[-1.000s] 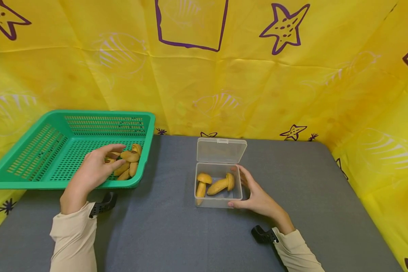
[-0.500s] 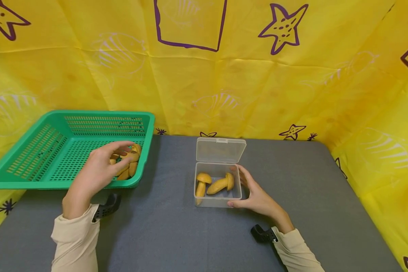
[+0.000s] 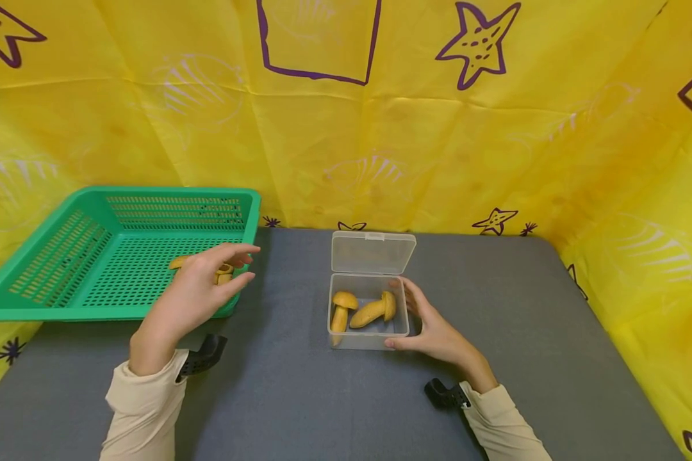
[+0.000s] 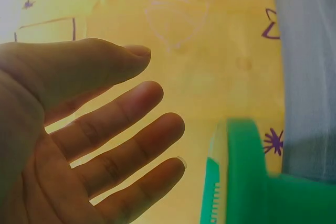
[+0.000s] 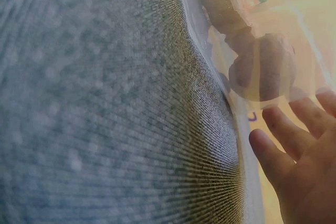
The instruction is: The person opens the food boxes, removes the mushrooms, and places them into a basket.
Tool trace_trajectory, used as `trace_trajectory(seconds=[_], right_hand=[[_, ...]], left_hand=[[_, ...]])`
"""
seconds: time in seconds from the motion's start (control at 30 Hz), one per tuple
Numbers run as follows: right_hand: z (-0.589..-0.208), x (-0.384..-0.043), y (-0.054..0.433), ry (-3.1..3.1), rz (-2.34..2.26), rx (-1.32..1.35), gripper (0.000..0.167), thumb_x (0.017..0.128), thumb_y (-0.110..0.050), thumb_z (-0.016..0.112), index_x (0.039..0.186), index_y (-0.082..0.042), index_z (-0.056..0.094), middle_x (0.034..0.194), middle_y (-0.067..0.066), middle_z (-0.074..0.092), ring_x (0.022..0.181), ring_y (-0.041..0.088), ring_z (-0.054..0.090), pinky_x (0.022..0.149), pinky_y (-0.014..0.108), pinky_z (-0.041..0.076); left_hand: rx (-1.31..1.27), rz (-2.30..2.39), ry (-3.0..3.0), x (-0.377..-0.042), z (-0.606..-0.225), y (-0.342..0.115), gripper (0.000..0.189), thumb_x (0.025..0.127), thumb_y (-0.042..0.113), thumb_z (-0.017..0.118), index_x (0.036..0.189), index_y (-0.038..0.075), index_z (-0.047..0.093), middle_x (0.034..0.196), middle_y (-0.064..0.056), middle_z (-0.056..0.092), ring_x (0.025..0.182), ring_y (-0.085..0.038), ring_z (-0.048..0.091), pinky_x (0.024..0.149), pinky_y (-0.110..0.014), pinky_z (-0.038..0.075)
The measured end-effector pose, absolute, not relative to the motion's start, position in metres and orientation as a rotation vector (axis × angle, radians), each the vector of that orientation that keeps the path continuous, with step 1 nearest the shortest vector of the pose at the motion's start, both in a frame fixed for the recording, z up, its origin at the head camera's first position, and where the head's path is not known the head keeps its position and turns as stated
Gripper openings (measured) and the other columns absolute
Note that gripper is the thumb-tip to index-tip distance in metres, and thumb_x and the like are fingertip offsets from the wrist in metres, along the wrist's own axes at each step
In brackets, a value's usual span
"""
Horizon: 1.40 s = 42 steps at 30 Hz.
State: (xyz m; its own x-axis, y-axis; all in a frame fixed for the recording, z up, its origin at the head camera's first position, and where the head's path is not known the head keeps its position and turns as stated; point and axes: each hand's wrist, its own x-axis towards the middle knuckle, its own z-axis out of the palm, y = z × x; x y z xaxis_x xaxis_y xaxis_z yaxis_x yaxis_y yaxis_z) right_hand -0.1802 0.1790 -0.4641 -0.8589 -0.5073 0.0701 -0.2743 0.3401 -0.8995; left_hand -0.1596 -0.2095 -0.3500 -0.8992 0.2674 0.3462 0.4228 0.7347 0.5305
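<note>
In the head view my left hand (image 3: 193,294) hovers over the right end of a green basket (image 3: 100,314), its fingers spread and holding nothing. In the left wrist view the palm and fingers of the left hand (image 4: 100,145) are bare. Several tan mushrooms (image 3: 223,275) lie in the basket, mostly hidden behind the hand. My right hand (image 3: 438,333) grips the right side of a clear plastic box (image 3: 360,343), thumb at the front and fingers toward the back. Inside lie two mushrooms, one at the left (image 3: 341,314), the other slanted (image 3: 375,310). The box's lid (image 3: 373,253) stands raised.
A grey cloth (image 3: 282,390) covers the table. Behind it hangs a yellow sheet (image 3: 323,128) printed with fish and starfish, which also runs along the right side. The basket sits at the table's back left.
My left hand has moved right across the basket toward its right rim, with no mushroom seen in it. The right hand and the box have stayed in place.
</note>
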Motion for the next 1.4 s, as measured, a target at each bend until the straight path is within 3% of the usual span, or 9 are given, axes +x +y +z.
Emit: trace_trajectory(seconds=[0.27, 0.53, 0.73, 0.83, 1.0, 1.4], right_hand=[[-0.464, -0.182, 0.179, 2.384, -1.527, -0.719, 0.109, 0.077, -0.02, 0.086, 0.158, -0.022, 0.013, 0.162, 0.01, 0.027, 0.149, 0.034, 0.028, 0.118, 0.055, 0.026], [-0.465, -0.181, 0.179, 2.392, -1.502, -0.692, 0.108, 0.077, -0.023, 0.087, 0.157, -0.029, 0.014, 0.163, 0.005, 0.027, 0.149, 0.028, 0.03, 0.119, 0.037, 0.028], [-0.467, -0.182, 0.179, 2.383, -1.524, -0.717, 0.108, 0.076, -0.022, 0.087, 0.157, -0.027, 0.015, 0.162, 0.008, 0.027, 0.149, 0.029, 0.029, 0.114, 0.014, 0.026], [-0.467, -0.182, 0.179, 2.381, -1.535, -0.733, 0.109, 0.076, -0.021, 0.087, 0.157, -0.026, 0.016, 0.162, 0.008, 0.028, 0.149, 0.029, 0.028, 0.112, 0.009, 0.025], [-0.466, -0.182, 0.179, 2.386, -1.528, -0.734, 0.109, 0.076, -0.021, 0.087, 0.157, -0.026, 0.015, 0.162, 0.007, 0.027, 0.15, 0.028, 0.028, 0.113, 0.012, 0.025], [-0.465, -0.181, 0.179, 2.396, -1.52, -0.729, 0.11, 0.076, -0.02, 0.087, 0.158, -0.023, 0.014, 0.162, 0.008, 0.027, 0.149, 0.03, 0.028, 0.12, 0.04, 0.027]], left_hand=[[-0.628, -0.918, -2.702, -0.16, -0.352, -0.196, 0.039, 0.088, 0.001, 0.072, 0.126, 0.004, 0.064, 0.112, -0.01, 0.071, 0.097, -0.027, 0.066, 0.082, -0.047, 0.052], [-0.661, -0.866, -2.765, -0.161, -0.36, -0.179, 0.038, 0.089, 0.007, 0.072, 0.126, 0.008, 0.065, 0.116, -0.008, 0.07, 0.099, -0.025, 0.066, 0.081, -0.042, 0.053], [-0.692, -0.845, -2.799, -0.162, -0.366, -0.162, 0.037, 0.089, 0.01, 0.072, 0.125, 0.01, 0.066, 0.119, -0.005, 0.07, 0.099, -0.023, 0.067, 0.078, -0.038, 0.054], [-0.704, -0.818, -2.793, -0.161, -0.369, -0.153, 0.036, 0.089, 0.012, 0.073, 0.125, 0.011, 0.066, 0.118, -0.004, 0.071, 0.097, -0.021, 0.068, 0.077, -0.037, 0.055], [-0.72, -0.803, -2.781, -0.159, -0.373, -0.139, 0.036, 0.088, 0.014, 0.074, 0.123, 0.012, 0.067, 0.116, -0.003, 0.072, 0.093, -0.019, 0.069, 0.075, -0.037, 0.055], [-0.734, -0.791, -2.765, -0.156, -0.387, -0.113, 0.035, 0.088, 0.015, 0.074, 0.122, 0.015, 0.068, 0.119, -0.001, 0.071, 0.091, -0.018, 0.071, 0.072, -0.036, 0.058]])
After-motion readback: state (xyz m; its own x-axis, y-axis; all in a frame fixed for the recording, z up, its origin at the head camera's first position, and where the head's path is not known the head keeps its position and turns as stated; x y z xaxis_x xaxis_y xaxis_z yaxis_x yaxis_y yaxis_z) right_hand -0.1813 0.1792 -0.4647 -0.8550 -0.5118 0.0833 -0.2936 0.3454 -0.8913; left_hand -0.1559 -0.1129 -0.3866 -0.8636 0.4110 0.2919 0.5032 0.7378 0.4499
